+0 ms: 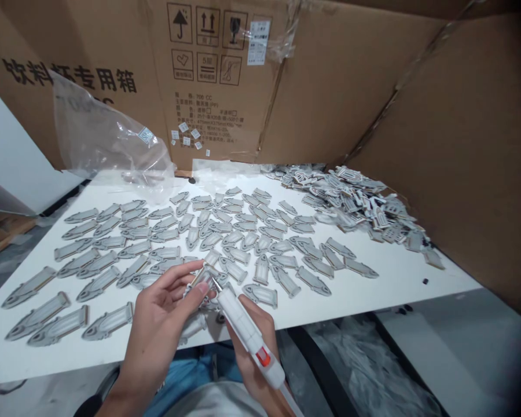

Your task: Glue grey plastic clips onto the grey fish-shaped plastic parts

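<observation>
My left hand [162,310] pinches a small grey, clear-centred flat piece [206,274] between thumb and fingers, just above the table. My right hand [263,327] is wrapped round a white corded pen-shaped tool [241,321] with a red switch and a pointed metal tip. That tip is at the right side of the held piece; whether it touches cannot be made out. Many similar grey pieces [108,284], each with one pointed end and a small hole, lie spread over the white table [386,289] around my hands. My right fingers are partly hidden behind the tool.
A heap of grey pieces [364,200] lies at the back right. Cardboard [226,116] walls stand behind and to the right of the table. A clear plastic bag [108,133] hangs at the back left. Small white stickers [186,141] are on the cardboard.
</observation>
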